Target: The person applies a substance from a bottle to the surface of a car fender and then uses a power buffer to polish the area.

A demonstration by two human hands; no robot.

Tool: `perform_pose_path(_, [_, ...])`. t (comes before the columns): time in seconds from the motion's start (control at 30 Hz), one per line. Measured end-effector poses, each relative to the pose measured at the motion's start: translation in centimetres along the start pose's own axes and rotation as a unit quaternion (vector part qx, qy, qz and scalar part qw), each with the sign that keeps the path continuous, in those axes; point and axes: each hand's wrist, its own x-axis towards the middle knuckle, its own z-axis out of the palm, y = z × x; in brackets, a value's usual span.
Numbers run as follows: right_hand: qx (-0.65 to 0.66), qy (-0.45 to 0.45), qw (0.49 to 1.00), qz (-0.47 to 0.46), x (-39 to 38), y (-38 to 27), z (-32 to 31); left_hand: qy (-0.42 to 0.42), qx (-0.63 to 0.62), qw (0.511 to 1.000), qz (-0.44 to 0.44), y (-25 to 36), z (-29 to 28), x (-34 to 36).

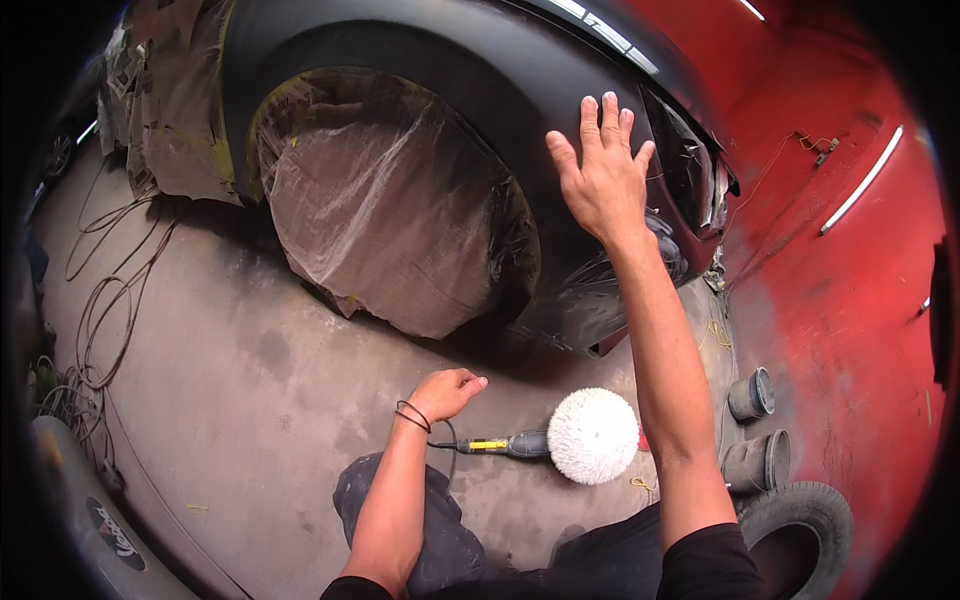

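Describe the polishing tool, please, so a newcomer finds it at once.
Start at the dark car; look below its plastic-covered wheel opening. Right of the left hand is the polishing tool. Unlike the grey buckets further right, it has a round, white, fluffy pad.

Black corners, bent edges; white glare streaks the dark car (510, 90); shadow darkens the floor (290, 410) beneath.

this looks like an auto body workshop: a dark car (460, 75) stands with its wheel opening covered by a translucent masking sheet (375, 215), and a power polisher (522, 444) with a round white wool pad (594, 437) rests below it. cables (125, 285) loop over the stained grey floor (240, 430), while scuffed buckets (750, 464) and a loose tyre (838, 530) sit at one side.
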Motion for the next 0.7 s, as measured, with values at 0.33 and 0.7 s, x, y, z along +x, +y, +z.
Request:
perform_pose_path(0.33, [-0.060,-0.139,0.977,-0.151,-6.1,-6.2,-0.1,-0.009,-0.017,1.000,0.006,-1.7,-1.7,-1.5])
perform_pose_path(0.7, [0.067,-0.247,0.957,-0.137,-20.2,2.4,-5.9,-0.062,-0.076,0.993,-0.073,-0.1,-2.6,-1.6])
